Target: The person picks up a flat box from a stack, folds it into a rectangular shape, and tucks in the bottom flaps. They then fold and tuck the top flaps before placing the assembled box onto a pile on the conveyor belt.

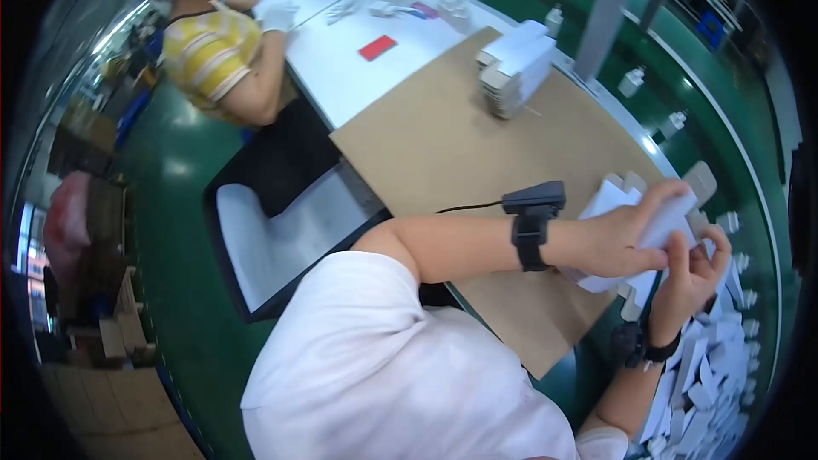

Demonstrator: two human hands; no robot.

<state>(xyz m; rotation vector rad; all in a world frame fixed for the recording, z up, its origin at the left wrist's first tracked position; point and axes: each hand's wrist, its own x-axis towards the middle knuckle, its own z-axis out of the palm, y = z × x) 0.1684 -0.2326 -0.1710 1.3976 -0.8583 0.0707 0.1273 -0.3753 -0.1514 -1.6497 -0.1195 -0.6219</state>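
My left hand [626, 234] and my right hand [694, 273] both grip a white flat cardboard box blank [618, 204] with brown flaps, held over the right end of a brown cardboard sheet [452, 153] on the table. The left fingers curl over the blank's top edge; the right fingers pinch its lower right side. Each wrist carries a black band, and the left one has a small black device [534, 198] with a cable.
A stack of folded white boxes [515, 68] stands at the far end of the brown sheet. A pile of white blanks [707, 375] lies at lower right. Another person in a yellow striped top [213, 51] works at the white table [341, 68], near a red card [377, 48].
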